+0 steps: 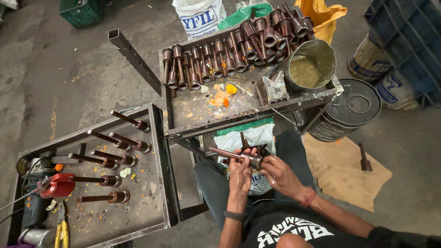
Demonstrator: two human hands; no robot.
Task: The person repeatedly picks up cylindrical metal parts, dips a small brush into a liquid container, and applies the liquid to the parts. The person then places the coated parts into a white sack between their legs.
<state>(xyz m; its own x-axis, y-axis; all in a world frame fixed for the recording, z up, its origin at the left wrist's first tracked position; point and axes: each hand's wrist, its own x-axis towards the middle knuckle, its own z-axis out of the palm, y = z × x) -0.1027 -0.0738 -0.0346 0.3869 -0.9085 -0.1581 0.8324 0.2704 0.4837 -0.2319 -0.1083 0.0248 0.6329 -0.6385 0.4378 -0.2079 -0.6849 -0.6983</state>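
Brown steel shaft (236,156), flanged at one end, is held over the lap: left hand (240,177) clamped around its collar, right hand (281,177) pinching the flange. Judged risk: an oily surface could let it slip onto the white sack (250,138) below the worktop (202,126).

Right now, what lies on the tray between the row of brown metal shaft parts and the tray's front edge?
In the head view, between the shaft parts and the front edge lie orange and yellow flower petals, on a grimy tray floor.
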